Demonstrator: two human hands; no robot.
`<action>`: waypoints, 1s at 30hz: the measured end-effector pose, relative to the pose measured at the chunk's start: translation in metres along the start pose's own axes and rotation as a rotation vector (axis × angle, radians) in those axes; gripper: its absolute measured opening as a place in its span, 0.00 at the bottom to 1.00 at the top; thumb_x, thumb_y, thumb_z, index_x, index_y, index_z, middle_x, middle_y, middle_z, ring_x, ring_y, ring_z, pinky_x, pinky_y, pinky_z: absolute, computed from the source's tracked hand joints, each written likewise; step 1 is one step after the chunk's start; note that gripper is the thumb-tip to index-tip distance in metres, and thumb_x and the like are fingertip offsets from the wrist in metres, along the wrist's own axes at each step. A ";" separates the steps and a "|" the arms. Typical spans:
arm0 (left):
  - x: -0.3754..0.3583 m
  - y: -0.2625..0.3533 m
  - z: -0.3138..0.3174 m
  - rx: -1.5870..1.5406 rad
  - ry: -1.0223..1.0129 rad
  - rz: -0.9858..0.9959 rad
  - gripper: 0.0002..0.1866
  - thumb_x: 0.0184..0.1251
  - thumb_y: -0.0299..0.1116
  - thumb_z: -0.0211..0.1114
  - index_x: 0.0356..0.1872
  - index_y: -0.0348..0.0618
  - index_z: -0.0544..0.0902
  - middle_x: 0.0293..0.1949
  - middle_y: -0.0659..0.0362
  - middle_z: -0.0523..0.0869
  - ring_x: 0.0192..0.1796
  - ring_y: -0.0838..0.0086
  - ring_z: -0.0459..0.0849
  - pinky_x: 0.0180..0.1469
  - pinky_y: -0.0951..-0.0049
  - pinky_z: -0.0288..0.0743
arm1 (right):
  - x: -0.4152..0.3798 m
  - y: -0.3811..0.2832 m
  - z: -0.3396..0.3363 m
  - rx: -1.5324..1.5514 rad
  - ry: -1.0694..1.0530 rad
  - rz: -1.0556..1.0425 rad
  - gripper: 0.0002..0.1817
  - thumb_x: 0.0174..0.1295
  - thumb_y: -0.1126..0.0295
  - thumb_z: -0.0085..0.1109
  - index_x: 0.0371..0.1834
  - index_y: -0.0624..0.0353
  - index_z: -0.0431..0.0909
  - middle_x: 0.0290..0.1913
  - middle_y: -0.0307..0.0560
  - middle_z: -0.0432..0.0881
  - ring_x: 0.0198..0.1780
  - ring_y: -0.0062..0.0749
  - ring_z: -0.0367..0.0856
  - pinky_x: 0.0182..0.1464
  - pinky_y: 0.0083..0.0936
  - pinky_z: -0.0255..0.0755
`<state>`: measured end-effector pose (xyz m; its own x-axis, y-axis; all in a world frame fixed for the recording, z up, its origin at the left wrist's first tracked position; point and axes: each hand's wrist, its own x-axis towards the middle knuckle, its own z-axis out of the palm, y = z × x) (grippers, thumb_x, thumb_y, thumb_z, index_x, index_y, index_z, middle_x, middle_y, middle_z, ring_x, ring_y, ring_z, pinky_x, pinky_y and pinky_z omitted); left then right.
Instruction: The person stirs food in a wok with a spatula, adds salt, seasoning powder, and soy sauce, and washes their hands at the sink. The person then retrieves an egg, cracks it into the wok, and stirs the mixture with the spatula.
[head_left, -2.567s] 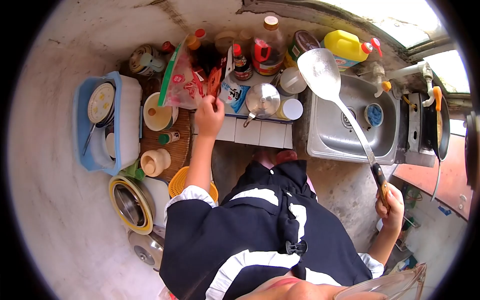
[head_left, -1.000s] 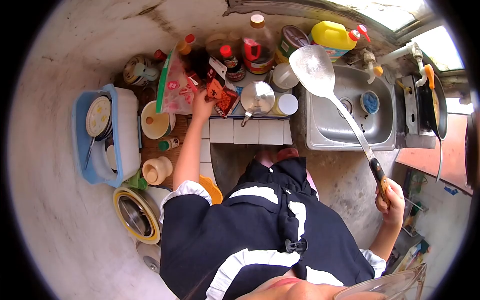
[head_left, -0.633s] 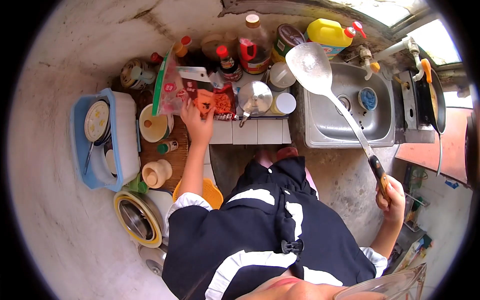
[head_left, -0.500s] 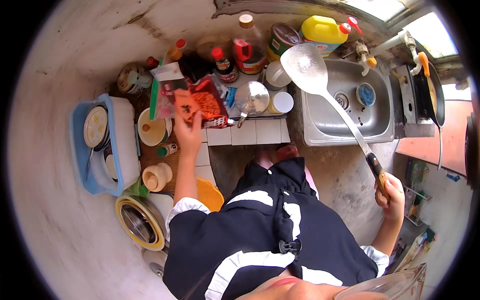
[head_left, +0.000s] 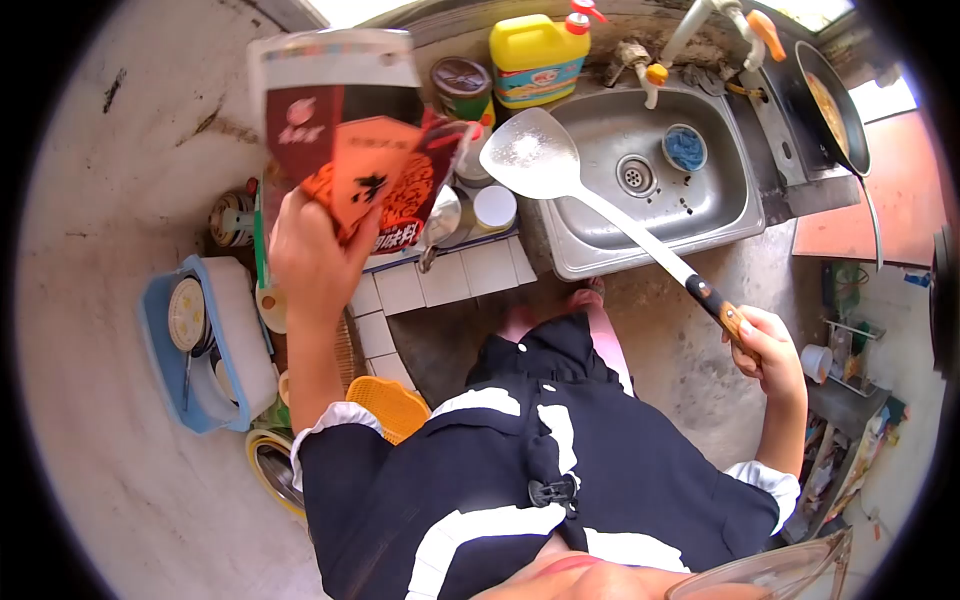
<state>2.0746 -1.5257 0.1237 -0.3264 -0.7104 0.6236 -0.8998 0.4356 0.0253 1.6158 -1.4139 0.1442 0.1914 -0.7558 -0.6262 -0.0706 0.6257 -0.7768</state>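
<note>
My left hand [head_left: 318, 248] is closed on the lower part of a red and dark seasoning packet [head_left: 385, 100], which is raised above the tiled counter ledge [head_left: 450, 280]. Printed characters and a picture of food show on its front. In my right hand [head_left: 768, 350] is the wood-and-black handle of a metal wok spatula [head_left: 640, 232]. Its broad, wet-looking blade points up and left, over the left edge of the sink [head_left: 655, 255]. Behind the packet, the bottles on the counter are mostly hidden.
A blue scrubber in a small bowl [head_left: 685, 148] sits in the sink. Behind stand a yellow detergent jug [head_left: 540, 60] and taps [head_left: 650, 75]. A frying pan [head_left: 835, 110] is at the right. To the left are a blue dish tub [head_left: 165, 345] and an orange basket [head_left: 390, 405].
My left hand has lifted the packet up and closer to the camera. The view has shifted, so the sink and spatula appear further left.
</note>
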 end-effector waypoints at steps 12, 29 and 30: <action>0.063 0.080 0.033 0.132 -0.194 0.363 0.20 0.49 0.40 0.73 0.30 0.39 0.70 0.39 0.44 0.80 0.38 0.54 0.80 0.36 0.60 0.76 | -0.007 -0.021 -0.085 -0.133 -0.054 0.012 0.15 0.64 0.59 0.53 0.32 0.63 0.72 0.15 0.30 0.60 0.13 0.11 0.52 0.15 0.15 0.43; 0.086 0.097 0.041 0.195 -0.259 0.459 0.21 0.47 0.41 0.73 0.33 0.41 0.72 0.41 0.49 0.81 0.41 0.58 0.80 0.40 0.63 0.75 | -0.001 -0.020 -0.105 -0.153 -0.072 0.021 0.16 0.64 0.58 0.54 0.32 0.62 0.72 0.15 0.30 0.61 0.14 0.12 0.53 0.16 0.15 0.45; 0.087 0.096 0.041 0.196 -0.231 0.447 0.21 0.47 0.41 0.73 0.33 0.41 0.72 0.41 0.49 0.81 0.41 0.57 0.80 0.40 0.63 0.75 | 0.000 -0.019 -0.105 -0.162 -0.069 0.024 0.16 0.64 0.58 0.54 0.32 0.62 0.72 0.15 0.30 0.61 0.14 0.12 0.53 0.16 0.15 0.45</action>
<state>1.9481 -1.5680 0.1482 -0.7254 -0.5917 0.3517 -0.6883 0.6277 -0.3635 1.5148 -1.4460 0.1525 0.2539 -0.7224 -0.6431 -0.2314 0.6002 -0.7656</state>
